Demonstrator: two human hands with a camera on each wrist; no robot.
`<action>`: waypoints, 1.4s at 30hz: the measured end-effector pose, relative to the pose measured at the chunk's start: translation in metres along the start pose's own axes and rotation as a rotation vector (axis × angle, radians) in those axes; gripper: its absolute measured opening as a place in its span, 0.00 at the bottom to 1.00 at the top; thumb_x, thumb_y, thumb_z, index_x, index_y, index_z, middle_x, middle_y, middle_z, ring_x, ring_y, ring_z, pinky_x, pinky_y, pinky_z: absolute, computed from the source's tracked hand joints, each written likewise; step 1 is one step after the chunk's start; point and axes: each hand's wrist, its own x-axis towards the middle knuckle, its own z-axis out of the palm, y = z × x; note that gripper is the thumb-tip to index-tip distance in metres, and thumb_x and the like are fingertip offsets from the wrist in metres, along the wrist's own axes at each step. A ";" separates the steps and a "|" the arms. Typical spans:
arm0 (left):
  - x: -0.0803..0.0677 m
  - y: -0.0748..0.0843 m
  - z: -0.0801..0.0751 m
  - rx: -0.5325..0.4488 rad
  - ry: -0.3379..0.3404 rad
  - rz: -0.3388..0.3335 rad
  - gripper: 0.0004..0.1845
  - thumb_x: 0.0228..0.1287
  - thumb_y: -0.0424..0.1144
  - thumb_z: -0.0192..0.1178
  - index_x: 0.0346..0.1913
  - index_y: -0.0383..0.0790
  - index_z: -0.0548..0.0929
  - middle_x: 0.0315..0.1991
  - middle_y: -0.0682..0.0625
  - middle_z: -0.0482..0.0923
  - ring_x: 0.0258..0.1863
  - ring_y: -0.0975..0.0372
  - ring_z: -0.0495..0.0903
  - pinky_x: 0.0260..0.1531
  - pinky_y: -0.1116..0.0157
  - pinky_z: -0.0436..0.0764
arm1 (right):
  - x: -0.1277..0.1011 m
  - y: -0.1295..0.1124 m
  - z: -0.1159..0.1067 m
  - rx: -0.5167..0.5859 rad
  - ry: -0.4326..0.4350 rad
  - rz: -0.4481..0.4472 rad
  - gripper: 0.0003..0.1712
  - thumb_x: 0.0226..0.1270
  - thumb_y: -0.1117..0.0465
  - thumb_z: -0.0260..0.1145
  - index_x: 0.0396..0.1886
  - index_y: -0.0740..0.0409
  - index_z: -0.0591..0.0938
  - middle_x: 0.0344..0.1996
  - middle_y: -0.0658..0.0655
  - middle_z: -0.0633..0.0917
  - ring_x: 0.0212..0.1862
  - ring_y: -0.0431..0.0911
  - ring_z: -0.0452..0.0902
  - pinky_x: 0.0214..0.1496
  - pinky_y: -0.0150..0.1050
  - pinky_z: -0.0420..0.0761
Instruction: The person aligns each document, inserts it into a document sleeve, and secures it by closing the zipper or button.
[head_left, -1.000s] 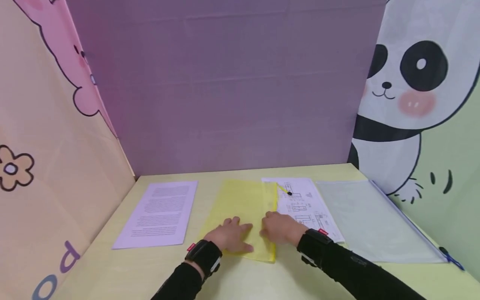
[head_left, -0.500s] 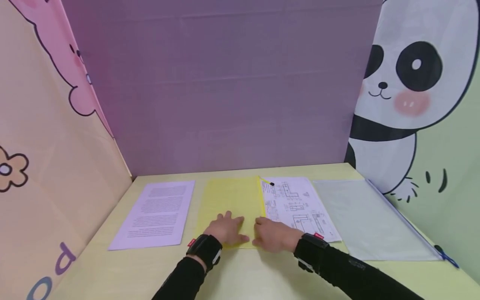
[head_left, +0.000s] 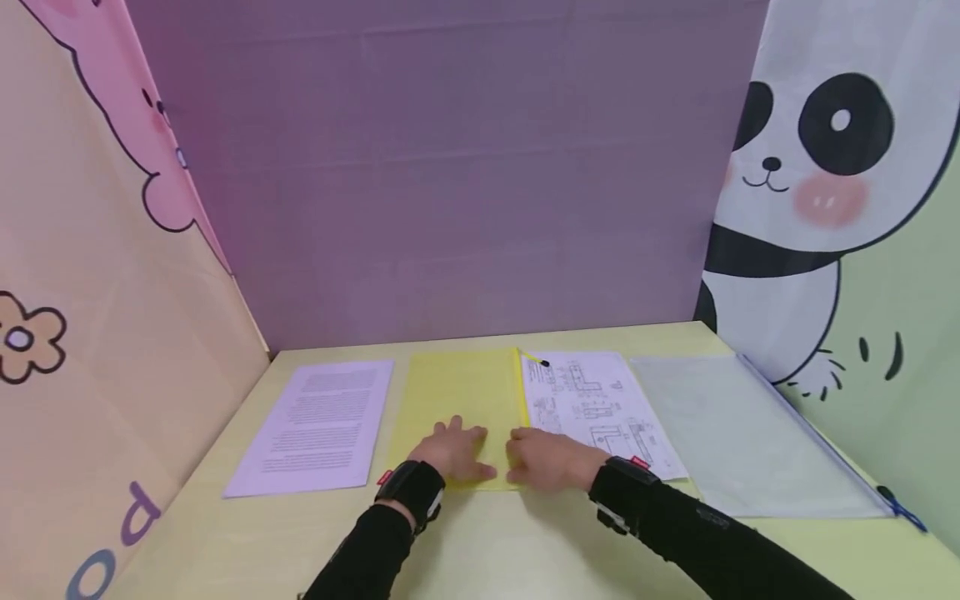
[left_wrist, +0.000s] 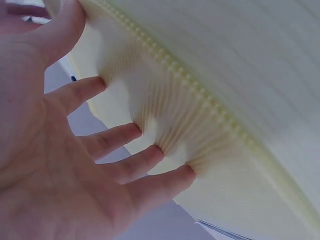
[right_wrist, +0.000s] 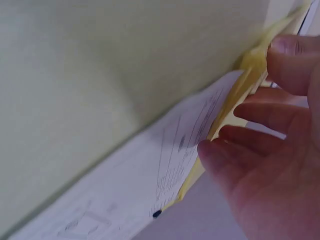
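Note:
A translucent yellow zip document pouch (head_left: 461,383) lies flat in the middle of the table, its yellow zip edge on the right with a black-tipped pull (head_left: 544,362) at the far end. My left hand (head_left: 452,454) rests on its near part; in the left wrist view the spread fingertips press creases into the pouch surface (left_wrist: 220,190) beside a ribbed edge. At the near right corner, my right hand (head_left: 551,458) pinches the zip edge, thumb against the yellow material (right_wrist: 254,59) in the right wrist view. Beside the pouch is a sheet with technical drawings (head_left: 600,404), partly behind the right hand.
A sheet of printed text (head_left: 315,425) lies at the left of the table (head_left: 480,550). On the right is a whitish translucent pouch (head_left: 750,433) with a blue-tinted edge and blue pull cord (head_left: 906,512). A purple panel (head_left: 480,183) stands behind.
The yellow pouch has shifted left and away from me, straightening and uncovering more of the drawing sheet. Both hands stayed on it, the right hand moving slightly left. Little differs over the last half second.

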 end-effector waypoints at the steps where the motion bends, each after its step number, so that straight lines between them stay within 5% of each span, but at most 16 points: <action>1: 0.000 0.000 0.000 -0.001 0.003 0.000 0.38 0.62 0.62 0.67 0.72 0.50 0.74 0.71 0.37 0.64 0.66 0.40 0.67 0.56 0.40 0.77 | -0.001 0.004 -0.002 -0.005 0.012 0.016 0.10 0.71 0.51 0.68 0.36 0.53 0.81 0.39 0.49 0.76 0.37 0.43 0.71 0.42 0.40 0.76; 6: -0.001 0.002 0.000 0.009 0.005 -0.019 0.38 0.62 0.62 0.68 0.72 0.51 0.74 0.71 0.37 0.65 0.66 0.41 0.67 0.56 0.41 0.77 | -0.007 0.033 -0.016 -0.002 0.113 0.163 0.11 0.71 0.57 0.67 0.44 0.61 0.84 0.39 0.55 0.81 0.41 0.49 0.77 0.44 0.49 0.80; 12: 0.000 0.004 0.000 0.018 -0.001 -0.013 0.38 0.62 0.61 0.68 0.73 0.50 0.73 0.71 0.38 0.65 0.67 0.41 0.66 0.58 0.41 0.76 | -0.024 0.086 -0.041 0.245 0.120 0.477 0.31 0.75 0.56 0.61 0.63 0.79 0.72 0.58 0.75 0.78 0.50 0.56 0.78 0.62 0.57 0.75; 18: 0.003 0.003 0.002 0.006 0.001 -0.011 0.39 0.62 0.61 0.68 0.73 0.50 0.73 0.72 0.38 0.64 0.69 0.41 0.65 0.58 0.40 0.75 | -0.043 0.125 -0.049 0.380 0.094 0.709 0.30 0.74 0.57 0.58 0.62 0.81 0.69 0.47 0.71 0.79 0.42 0.56 0.76 0.48 0.50 0.78; 30: -0.002 0.004 0.000 -0.013 0.007 -0.019 0.38 0.63 0.60 0.68 0.73 0.50 0.73 0.72 0.38 0.64 0.68 0.41 0.65 0.58 0.40 0.75 | -0.059 0.141 -0.050 0.574 0.155 0.801 0.32 0.72 0.60 0.57 0.63 0.84 0.63 0.50 0.76 0.73 0.50 0.63 0.70 0.58 0.57 0.73; 42: -0.003 0.004 0.002 -0.021 0.008 -0.021 0.38 0.63 0.60 0.68 0.73 0.50 0.73 0.72 0.38 0.64 0.68 0.40 0.65 0.60 0.39 0.73 | -0.057 0.172 -0.040 0.830 0.210 0.845 0.32 0.69 0.61 0.62 0.62 0.80 0.63 0.49 0.70 0.70 0.50 0.60 0.69 0.47 0.45 0.77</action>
